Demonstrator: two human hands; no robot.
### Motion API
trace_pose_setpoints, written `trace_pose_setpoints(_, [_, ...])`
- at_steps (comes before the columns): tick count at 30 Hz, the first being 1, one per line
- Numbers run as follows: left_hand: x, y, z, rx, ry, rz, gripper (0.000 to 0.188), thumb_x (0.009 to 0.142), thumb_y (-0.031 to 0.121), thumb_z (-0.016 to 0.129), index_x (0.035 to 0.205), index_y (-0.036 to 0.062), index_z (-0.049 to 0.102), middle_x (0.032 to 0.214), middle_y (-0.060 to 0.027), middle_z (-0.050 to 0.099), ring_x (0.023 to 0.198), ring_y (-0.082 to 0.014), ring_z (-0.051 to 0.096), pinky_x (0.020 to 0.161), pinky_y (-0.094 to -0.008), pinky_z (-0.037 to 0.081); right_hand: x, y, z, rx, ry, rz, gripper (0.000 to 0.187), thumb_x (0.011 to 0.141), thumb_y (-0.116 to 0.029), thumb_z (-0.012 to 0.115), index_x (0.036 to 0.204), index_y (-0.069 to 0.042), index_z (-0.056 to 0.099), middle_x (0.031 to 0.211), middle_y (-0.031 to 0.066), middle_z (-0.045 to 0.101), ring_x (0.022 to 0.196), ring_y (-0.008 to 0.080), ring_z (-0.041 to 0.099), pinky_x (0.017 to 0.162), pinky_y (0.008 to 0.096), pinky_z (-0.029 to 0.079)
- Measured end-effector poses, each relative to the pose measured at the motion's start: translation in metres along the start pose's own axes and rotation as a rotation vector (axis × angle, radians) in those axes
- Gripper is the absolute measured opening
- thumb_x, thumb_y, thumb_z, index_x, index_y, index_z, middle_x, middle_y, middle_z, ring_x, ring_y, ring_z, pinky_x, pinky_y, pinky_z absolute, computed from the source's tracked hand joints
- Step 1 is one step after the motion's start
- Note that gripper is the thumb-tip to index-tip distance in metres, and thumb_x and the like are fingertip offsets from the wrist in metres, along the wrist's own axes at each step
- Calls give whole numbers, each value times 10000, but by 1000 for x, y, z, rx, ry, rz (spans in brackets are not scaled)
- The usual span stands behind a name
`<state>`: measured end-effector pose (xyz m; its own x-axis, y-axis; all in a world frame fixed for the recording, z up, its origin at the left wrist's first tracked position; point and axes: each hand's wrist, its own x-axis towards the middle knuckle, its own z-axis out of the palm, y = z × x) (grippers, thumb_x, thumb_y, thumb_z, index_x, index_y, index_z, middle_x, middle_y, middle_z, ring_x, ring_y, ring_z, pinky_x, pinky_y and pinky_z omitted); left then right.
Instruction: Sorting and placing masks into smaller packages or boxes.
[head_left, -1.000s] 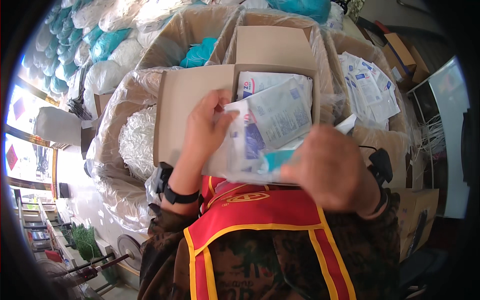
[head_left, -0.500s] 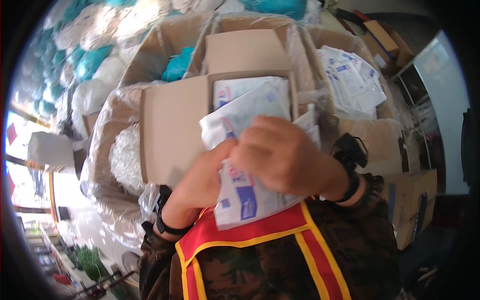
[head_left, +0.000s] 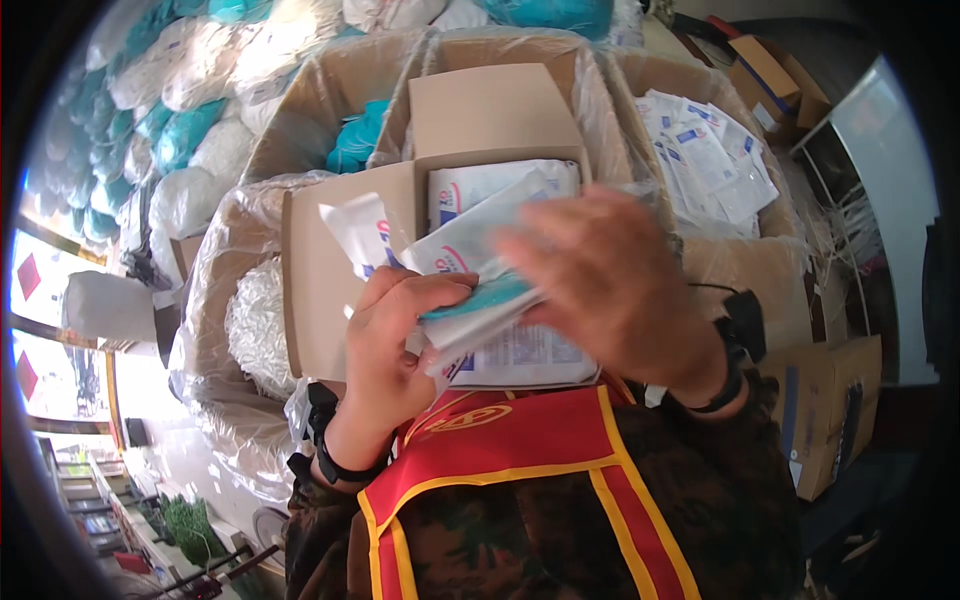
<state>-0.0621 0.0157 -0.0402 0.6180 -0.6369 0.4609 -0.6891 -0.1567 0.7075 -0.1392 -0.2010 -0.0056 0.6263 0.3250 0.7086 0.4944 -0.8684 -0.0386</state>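
My left hand [head_left: 385, 340] is closed on a white printed packet [head_left: 465, 335], thumb on top, over an open cardboard box [head_left: 495, 110]. The packet is torn open, and a folded teal item [head_left: 485, 297] shows in its mouth. A torn white wrapper piece [head_left: 358, 230] sticks up beyond my left fingers. Just right of the packet is my right hand [head_left: 620, 280], smeared by motion; whether it grips anything is unclear. White packets [head_left: 455, 185] lie in the box, and another printed packet [head_left: 525, 360] lies under my hands, close to my red apron [head_left: 480, 445].
Plastic-lined cartons surround the box: one at left with clear crumpled plastic [head_left: 262, 325], one behind with teal items [head_left: 357, 140], one at right with white wrappers [head_left: 715, 165]. Bagged white and teal bundles [head_left: 200, 70] are piled at back left. A closed carton [head_left: 825, 410] stands at right.
The packet, whole and pinched between both hands before, is now torn, baring the teal item. My right hand has moved right, away from my left.
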Motion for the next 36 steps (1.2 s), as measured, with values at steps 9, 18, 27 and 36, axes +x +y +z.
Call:
trace_pose_setpoints(9, [-4,-4,18,-170,256,-174,325,727,-6,744,1019,9,604,1061,-93,663,887,-156,614,817,-269,472,-36,8,-16,14,-69,173,221,658,39,651,868,-25,626,787,74,581,750,261,563,663,359,432])
trace_pose_setpoints(18, [4,4,16,66,100,-49,328,637,-24,727,933,53,606,841,-85,610,727,-227,570,627,-306,467,-44,11,-11,59,-61,244,233,687,48,658,904,-28,618,801,87,583,753,276,565,672,372,437])
trace_pose_setpoints(27, [5,-1,20,44,156,11,268,672,-2,720,916,5,610,815,-87,622,663,-151,547,618,-263,446,-61,20,-22,142,-104,375,212,692,60,654,872,-38,602,757,115,549,731,316,554,633,396,434])
trace_pose_setpoints(36, [19,-1,14,26,43,417,258,647,35,682,902,22,640,834,-94,622,690,-230,549,660,-322,435,-63,28,-25,206,-40,382,247,662,111,603,864,-31,605,750,124,550,718,329,551,625,390,442])
